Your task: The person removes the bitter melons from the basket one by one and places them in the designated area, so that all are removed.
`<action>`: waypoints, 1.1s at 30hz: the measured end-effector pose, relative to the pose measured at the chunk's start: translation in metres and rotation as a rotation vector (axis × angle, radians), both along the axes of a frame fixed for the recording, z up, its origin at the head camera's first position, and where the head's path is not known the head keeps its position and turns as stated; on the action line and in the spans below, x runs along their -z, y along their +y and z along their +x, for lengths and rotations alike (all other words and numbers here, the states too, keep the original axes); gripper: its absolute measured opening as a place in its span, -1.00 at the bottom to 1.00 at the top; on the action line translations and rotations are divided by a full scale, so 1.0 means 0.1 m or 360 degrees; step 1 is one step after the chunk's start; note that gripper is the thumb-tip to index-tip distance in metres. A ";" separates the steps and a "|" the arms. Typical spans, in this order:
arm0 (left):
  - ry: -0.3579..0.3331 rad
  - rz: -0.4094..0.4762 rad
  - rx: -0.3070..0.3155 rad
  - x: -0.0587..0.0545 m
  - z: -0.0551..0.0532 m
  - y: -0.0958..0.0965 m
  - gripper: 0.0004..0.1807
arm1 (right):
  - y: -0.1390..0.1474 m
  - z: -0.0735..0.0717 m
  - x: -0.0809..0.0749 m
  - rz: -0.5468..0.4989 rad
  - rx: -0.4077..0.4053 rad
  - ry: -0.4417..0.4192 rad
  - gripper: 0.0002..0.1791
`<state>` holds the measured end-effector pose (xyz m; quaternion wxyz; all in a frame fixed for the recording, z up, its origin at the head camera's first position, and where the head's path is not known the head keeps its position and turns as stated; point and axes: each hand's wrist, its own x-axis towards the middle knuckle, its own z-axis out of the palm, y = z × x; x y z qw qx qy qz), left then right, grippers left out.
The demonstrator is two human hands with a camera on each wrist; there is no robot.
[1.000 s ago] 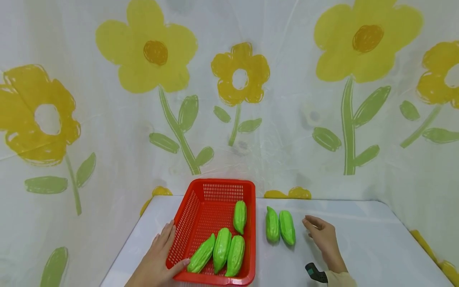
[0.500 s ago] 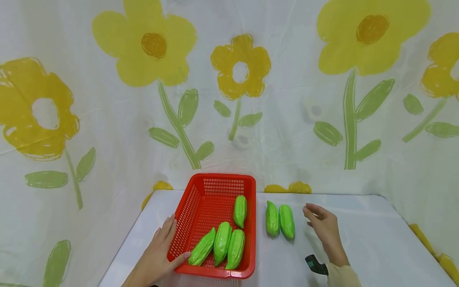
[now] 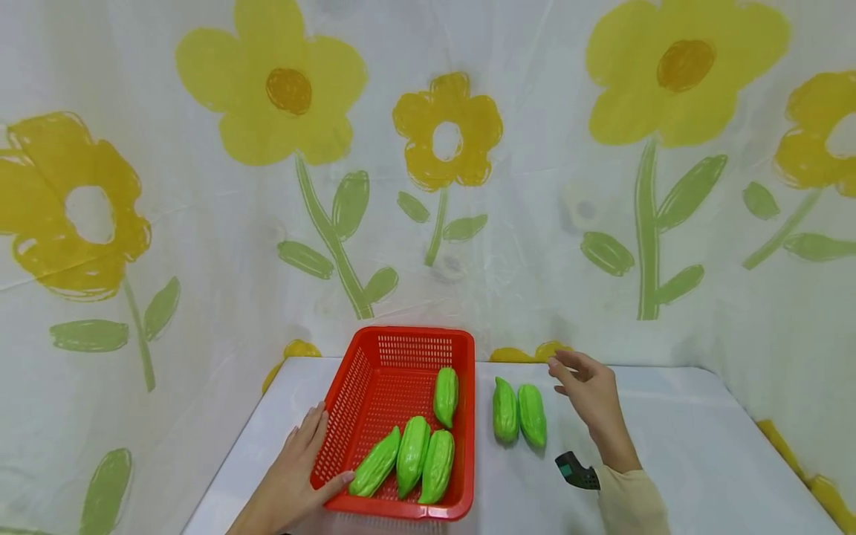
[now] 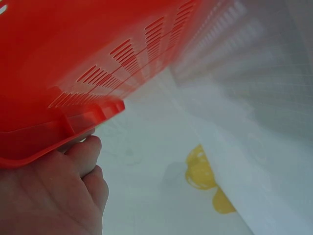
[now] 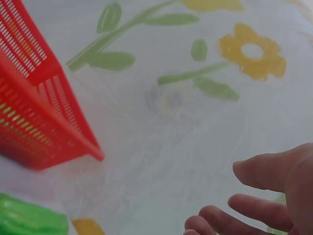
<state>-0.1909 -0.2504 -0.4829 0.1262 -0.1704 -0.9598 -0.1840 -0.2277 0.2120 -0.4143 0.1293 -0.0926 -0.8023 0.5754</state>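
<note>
A red slotted basket [image 3: 466,345] stands on the white table with several bright green, ridged bitter melons [image 3: 414,455] inside. My left hand [image 3: 292,466] rests at its near left corner, fingers extended along the left rim and thumb over the front rim. In the left wrist view the fingers [image 4: 87,156] sit right at the rim's edge. Right of the basket, two more bitter melons [image 3: 505,412] lie side by side on the table. My right hand [image 3: 591,394] is raised just beyond and right of this pair, thumb and fingers apart, holding nothing.
The white tabletop [image 3: 689,438] extends to the right of my right hand. A pale curtain [image 3: 521,297] printed with yellow flowers hangs behind and along both sides. A dark wrist device [image 3: 576,471] sits beside the right sleeve.
My right hand has moved up and slightly left, farther over the table. The left hand keeps its place on the basket, and the melons stay where they were.
</note>
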 end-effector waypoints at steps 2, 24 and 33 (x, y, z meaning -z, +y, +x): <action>-0.0032 -0.0012 -0.0026 -0.01 -0.01 0.00 0.13 | -0.06 -0.02 -0.08 0.0020 -0.0036 0.0037 -0.47; -0.0178 -0.0062 -0.0071 -0.11 -0.02 0.01 0.17 | -0.79 -0.25 -0.50 0.0172 -0.0348 0.0224 -0.55; -0.0132 -0.0039 -0.0022 -0.08 -0.02 0.00 0.15 | -1.16 -0.39 -0.52 0.0270 -0.0446 0.0184 -0.55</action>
